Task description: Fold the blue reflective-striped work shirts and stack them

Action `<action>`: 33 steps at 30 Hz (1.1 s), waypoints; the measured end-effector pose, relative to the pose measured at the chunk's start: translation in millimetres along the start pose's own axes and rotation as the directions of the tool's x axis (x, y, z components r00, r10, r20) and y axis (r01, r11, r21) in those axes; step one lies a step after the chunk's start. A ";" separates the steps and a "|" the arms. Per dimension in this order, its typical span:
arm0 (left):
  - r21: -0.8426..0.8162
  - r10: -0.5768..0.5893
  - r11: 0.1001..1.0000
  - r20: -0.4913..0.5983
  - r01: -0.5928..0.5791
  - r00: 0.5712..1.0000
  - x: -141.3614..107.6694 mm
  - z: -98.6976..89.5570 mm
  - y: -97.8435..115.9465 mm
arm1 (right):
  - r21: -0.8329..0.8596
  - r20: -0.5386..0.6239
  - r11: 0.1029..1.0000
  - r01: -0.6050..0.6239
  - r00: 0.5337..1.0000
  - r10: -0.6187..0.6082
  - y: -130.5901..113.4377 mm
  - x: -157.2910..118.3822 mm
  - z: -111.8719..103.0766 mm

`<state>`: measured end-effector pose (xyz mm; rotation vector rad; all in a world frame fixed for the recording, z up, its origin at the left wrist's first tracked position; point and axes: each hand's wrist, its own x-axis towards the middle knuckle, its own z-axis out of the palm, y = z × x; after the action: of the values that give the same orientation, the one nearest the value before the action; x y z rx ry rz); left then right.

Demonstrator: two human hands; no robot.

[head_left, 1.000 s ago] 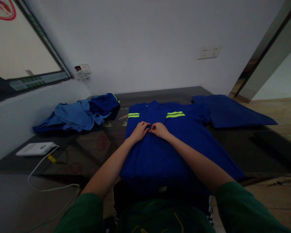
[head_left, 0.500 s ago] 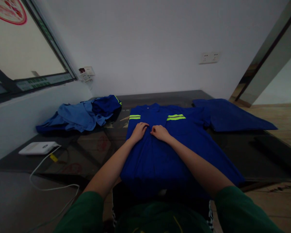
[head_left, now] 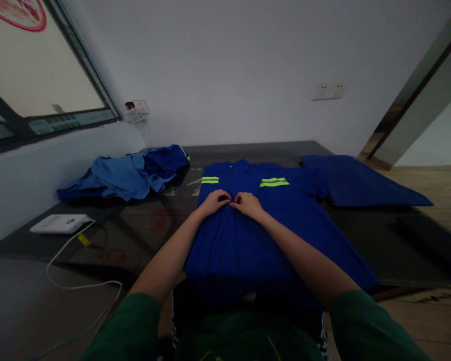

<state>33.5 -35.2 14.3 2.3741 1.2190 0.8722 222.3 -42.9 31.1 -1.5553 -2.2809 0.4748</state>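
A blue work shirt [head_left: 285, 220] with yellow-green and grey reflective stripes lies front up across the table, its collar toward the wall and its hem hanging over the near edge. My left hand [head_left: 214, 202] is closed in a pinch on the shirt's front opening, just below chest height. Close beside it, my right hand [head_left: 248, 204] pinches the same front edge, the fingertips of both hands almost meeting. Whatever small fastening may lie between the fingers is too small to make out.
Crumpled blue clothes [head_left: 124, 173] lie at the left by the wall. Nearer stands a white box-shaped device [head_left: 60, 224] with a white cable [head_left: 62, 287] running off the table [head_left: 161, 250]. A folded dark blue cloth [head_left: 364, 180] lies at the right, near a black flat object [head_left: 432, 245].
Both hands have drawn closer together at the shirt front, and the left fingers have shifted slightly down into a pinch. The shirt stays in place; the view tilts slightly.
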 end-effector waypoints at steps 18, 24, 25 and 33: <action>0.222 -0.065 0.973 -0.005 0.065 0.998 5.6 13.5 -2.4 | 0.472 -0.002 0.881 0.018 1.000 -0.020 2.4 9.0 11.6; 0.020 0.020 1.000 0.010 -0.020 1.000 3.1 3.1 4.2 | 0.459 -0.031 0.888 0.026 0.999 -0.013 0.9 5.7 4.5; -0.024 0.021 1.000 0.027 -0.020 0.999 2.2 1.4 4.8 | 0.453 -0.036 0.891 0.027 0.999 -0.011 2.2 5.9 2.3; -0.110 0.006 0.994 0.093 0.004 0.996 0.4 0.3 4.1 | 0.253 0.144 0.960 0.121 0.976 -0.161 17.6 7.4 -15.2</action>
<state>36.3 -37.3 16.4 2.3014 1.1047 0.7975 241.2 -28.7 37.2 -1.2657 -2.3295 0.8348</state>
